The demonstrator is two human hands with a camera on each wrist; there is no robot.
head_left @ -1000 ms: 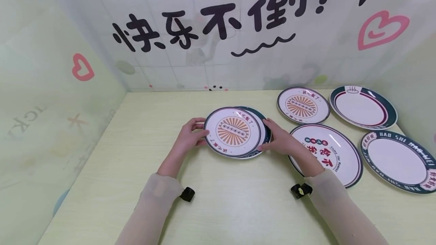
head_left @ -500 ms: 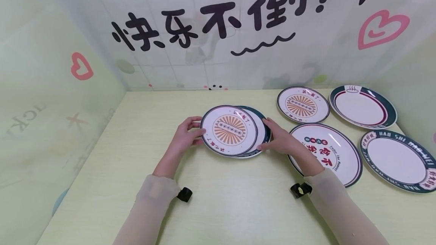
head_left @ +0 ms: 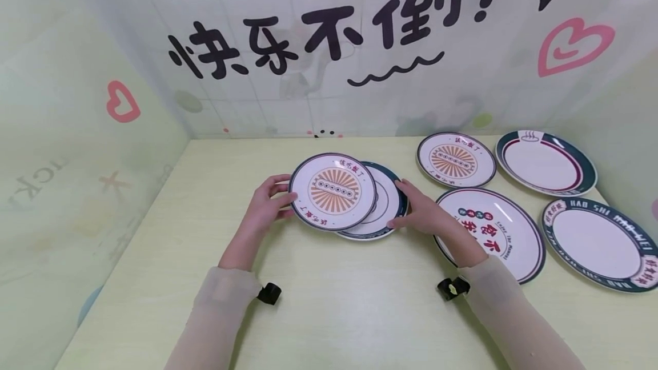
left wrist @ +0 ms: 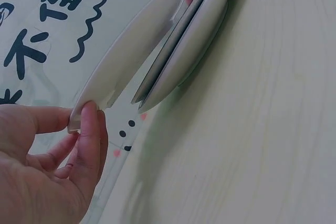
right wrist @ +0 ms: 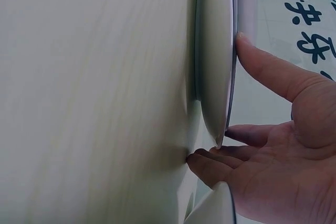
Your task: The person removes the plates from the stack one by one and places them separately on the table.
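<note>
White rim between thumb and fingers: with my left hand (head_left: 269,201) I pinch the left edge of the sunburst plate (head_left: 334,192), its orange rays and red characters facing up. It overlaps the left part of the green-rimmed plate (head_left: 402,204). From the left wrist, a gap shows between the sunburst plate's underside and two stacked edges below it; whether they touch toward the far end, I cannot tell. My right hand (head_left: 422,210) grips the right rim of the green-rimmed plate, thumb and forefinger spread along it, other fingers by its lower edge.

Just past my right hand lies the red-lettered plate (head_left: 506,227), partly covered by my forearm. Behind that one sits a second sunburst plate (head_left: 456,160), and to its right the banded plate (head_left: 546,163), with green and maroon rings. Nearest the right side is the HAO SHI plate (head_left: 598,244), lettered around its dark border. All four lie on the pale wooden table (head_left: 329,301). Beyond its far edge rises the printed backdrop (head_left: 257,107), with big black characters and a pink heart (head_left: 574,47).
</note>
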